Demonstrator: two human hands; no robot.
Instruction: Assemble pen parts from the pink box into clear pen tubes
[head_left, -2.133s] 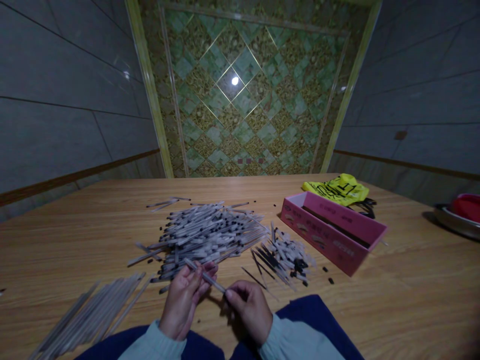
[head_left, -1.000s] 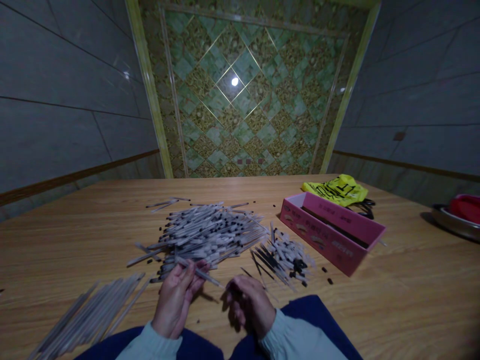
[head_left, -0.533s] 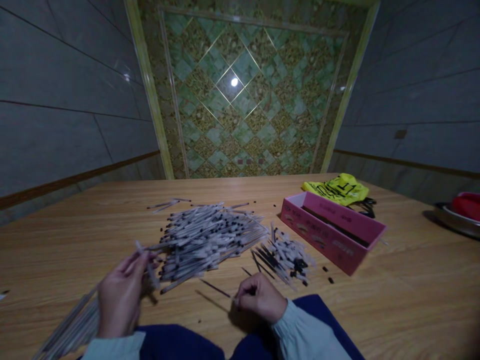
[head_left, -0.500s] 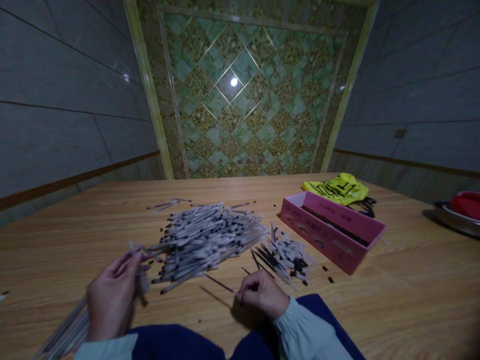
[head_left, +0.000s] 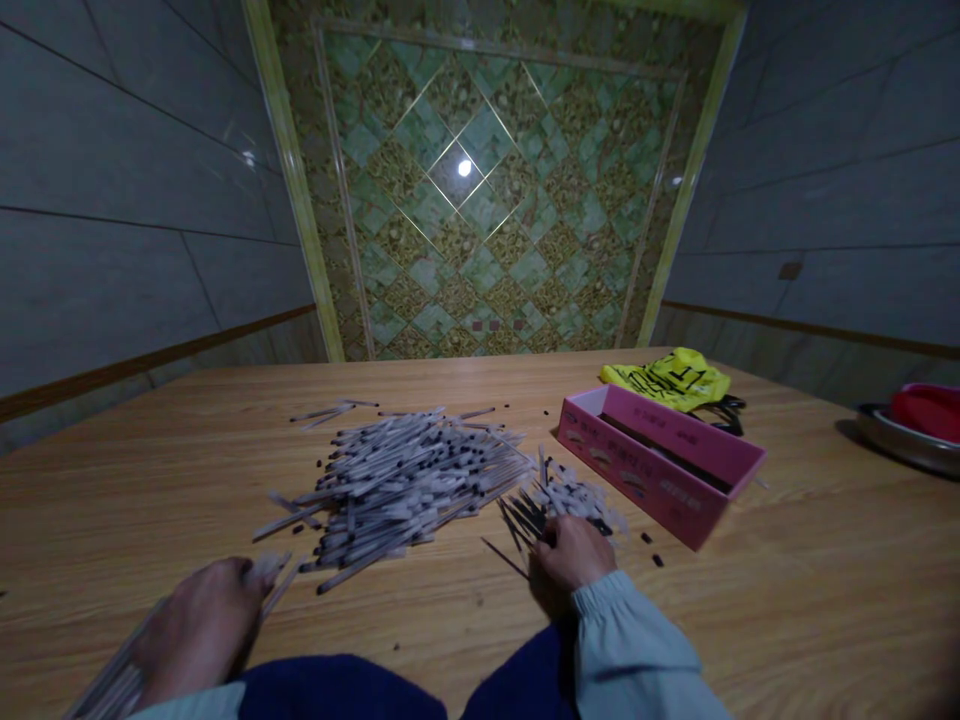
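A large heap of thin, pale sticks with dark tips (head_left: 420,475) lies at the middle of the wooden table. Left of its near end, my left hand (head_left: 202,625) is closed on pale, translucent pieces that stick out past the fingertips. Under and behind that hand runs a bundle of long grey sticks (head_left: 112,680). My right hand (head_left: 576,552) has its fingers pressed together at the near edge of a smaller pile of dark sticks and whitish pieces (head_left: 574,493); whatever is between them is hidden. One dark stick (head_left: 505,557) lies just left of it.
An open pink box (head_left: 652,460) stands right of the piles, with a yellow bag (head_left: 675,378) behind it. A metal tray (head_left: 904,440) holding something red is at the far right. Small dark bits (head_left: 658,560) are scattered on the table (head_left: 810,580).
My right hand has moved right and away from me, to the small pile; the dark stick at its fingers is no longer seen there. My left hand has come down and nearer, leaving sticks beside the heap.
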